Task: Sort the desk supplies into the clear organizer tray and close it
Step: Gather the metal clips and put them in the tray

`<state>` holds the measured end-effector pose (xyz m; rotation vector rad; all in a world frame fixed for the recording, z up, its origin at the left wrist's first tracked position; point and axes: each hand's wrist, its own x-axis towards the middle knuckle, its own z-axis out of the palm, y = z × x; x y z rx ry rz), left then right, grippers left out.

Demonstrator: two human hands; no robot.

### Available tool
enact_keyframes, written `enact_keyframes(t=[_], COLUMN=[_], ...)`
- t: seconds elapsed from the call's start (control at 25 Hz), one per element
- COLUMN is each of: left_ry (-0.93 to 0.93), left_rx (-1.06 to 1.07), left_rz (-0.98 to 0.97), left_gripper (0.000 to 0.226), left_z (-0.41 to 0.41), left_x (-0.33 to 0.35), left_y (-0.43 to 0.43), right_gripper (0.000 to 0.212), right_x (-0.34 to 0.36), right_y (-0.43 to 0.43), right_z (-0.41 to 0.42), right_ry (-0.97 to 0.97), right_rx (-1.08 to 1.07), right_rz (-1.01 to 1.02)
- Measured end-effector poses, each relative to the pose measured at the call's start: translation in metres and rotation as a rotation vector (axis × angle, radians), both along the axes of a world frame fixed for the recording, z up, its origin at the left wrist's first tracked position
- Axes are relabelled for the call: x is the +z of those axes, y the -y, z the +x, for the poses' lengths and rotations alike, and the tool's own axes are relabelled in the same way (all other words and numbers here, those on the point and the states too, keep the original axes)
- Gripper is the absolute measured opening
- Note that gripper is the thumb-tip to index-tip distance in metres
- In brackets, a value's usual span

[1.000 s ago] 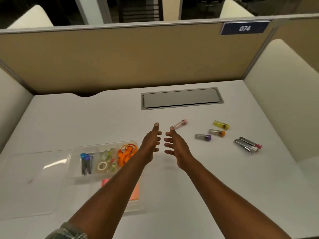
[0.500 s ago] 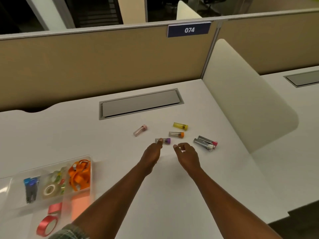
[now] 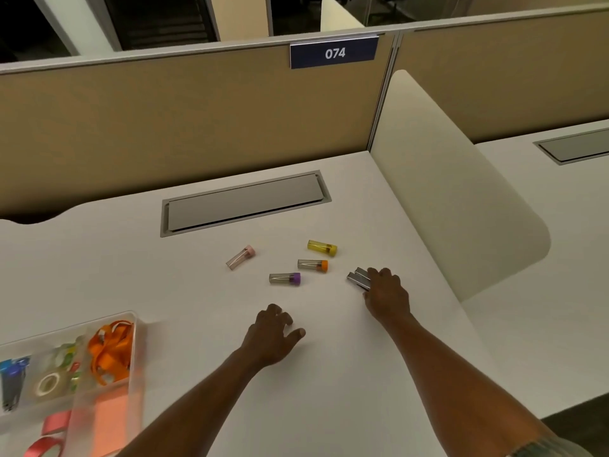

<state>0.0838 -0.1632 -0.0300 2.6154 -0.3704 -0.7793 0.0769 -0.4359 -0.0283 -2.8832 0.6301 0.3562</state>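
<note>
Compartments of the clear organizer tray (image 3: 138,328), at the lower left of the white surface (image 3: 204,324), already held supplies. One held a tangled orange lanyard (image 3: 112,349). The next held a roll of clear tape (image 3: 47,384) with some small green and red pieces too blurred to name, and the leftmost held a dark item with a blue top (image 3: 13,374), cut off by the frame edge. A larger section nearer the person held pink-orange sticky notes (image 3: 108,420). A red tape roll (image 3: 43,445) and a pink one (image 3: 57,423) lay at the bottom left; I could not tell whether they were inside the tray.

Four small clear vials lay loose, well apart from the tray: a pink-capped vial (image 3: 240,257), a yellow vial (image 3: 322,248), an orange-capped vial (image 3: 313,265) and a purple-capped vial (image 3: 285,278).

The right hand (image 3: 385,293) lay over the silver staple strips (image 3: 358,278), fingers curled on them, but its grip was not visibly closed; I could not tell if it held them. The left hand (image 3: 273,334) rested near the purple-capped vial, its grip loose and empty, fingers (image 3: 280,313) bent down toward the surface.
</note>
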Motion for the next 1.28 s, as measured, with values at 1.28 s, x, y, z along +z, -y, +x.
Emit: enact_keyframes(t=[1.28], left_ry=[-0.156], left_rx=[0.698], left_rz=[-0.793], left_gripper=[0.027], left_z=[-0.014], left_x=[0.071], left_y=[-0.199], right_gripper=[0.049], right_x=[0.06], right_y=[-0.311], right_z=[0.01], right_ry=[-0.056], right_rx=[-0.289], right_rz=[1.643])
